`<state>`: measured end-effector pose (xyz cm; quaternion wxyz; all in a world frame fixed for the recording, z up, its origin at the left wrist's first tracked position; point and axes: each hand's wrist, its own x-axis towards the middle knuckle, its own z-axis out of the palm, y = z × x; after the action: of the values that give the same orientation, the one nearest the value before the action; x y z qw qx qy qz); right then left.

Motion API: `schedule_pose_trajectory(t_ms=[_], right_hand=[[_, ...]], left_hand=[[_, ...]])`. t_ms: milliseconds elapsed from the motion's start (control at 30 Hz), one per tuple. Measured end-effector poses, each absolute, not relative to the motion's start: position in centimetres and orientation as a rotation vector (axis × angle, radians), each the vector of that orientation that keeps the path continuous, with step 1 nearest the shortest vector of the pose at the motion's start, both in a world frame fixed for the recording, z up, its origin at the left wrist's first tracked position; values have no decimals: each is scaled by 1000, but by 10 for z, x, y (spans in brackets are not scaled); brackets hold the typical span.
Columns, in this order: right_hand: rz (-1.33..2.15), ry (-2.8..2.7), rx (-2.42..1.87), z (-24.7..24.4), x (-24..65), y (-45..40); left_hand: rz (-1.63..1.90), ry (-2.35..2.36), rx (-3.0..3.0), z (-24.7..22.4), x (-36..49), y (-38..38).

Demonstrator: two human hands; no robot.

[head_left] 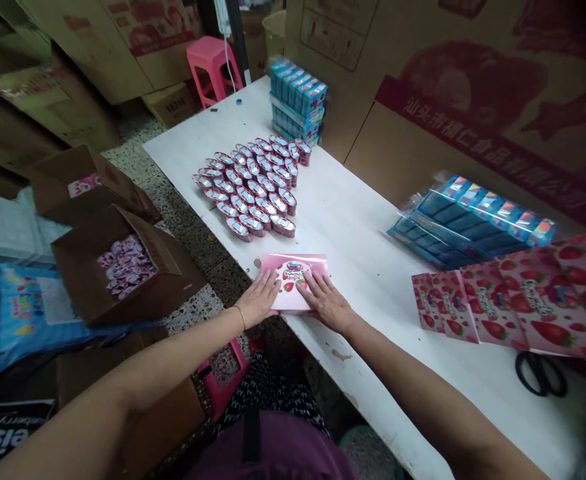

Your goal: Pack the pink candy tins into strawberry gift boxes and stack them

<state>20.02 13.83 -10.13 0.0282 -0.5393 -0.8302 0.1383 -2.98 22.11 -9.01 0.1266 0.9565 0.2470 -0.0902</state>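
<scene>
A pink box [293, 267] with a strawberry print lies at the near edge of the white table [343, 220]. My left hand [260, 298] rests flat on its left side, fingers spread. On its right side lies my right hand [329, 303], fingers also stretched out over the top. Just beyond the box stand rows of small oval packs [253, 187] with shiny tops. To the right, flat pink strawberry-print cartons [493, 300] are fanned out in an overlapping row.
Blue wrapped boxes [297, 100] are stacked at the far end, more blue boxes [473, 220] at the right. Black scissors [541, 373] lie near the cartons. Left of the table: an open carton [83, 273] of small packs and a pink stool [210, 60].
</scene>
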Motion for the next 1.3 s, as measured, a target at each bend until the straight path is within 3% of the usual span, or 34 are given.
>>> schedule_pose_trajectory(t_ms=[300,400,533,800,1300], right_hand=[[497,-2312,-1783,-95,197,112],[724,-1680,-2008,-91,199,81],[1135,-1297,-1954,-81,205,75],[900,-1494,-1936,-72,215,107],[653,-1579,-1883,-101,210,82]], left_hand=[[-29,1031,2632,-79,-33,197],[207,1311,2321,-71,-49,188],[151,1334,1795,-67,-62,195],[380,1364,1918,-57,-55,212],[409,1087,2137,-84,-66,199]])
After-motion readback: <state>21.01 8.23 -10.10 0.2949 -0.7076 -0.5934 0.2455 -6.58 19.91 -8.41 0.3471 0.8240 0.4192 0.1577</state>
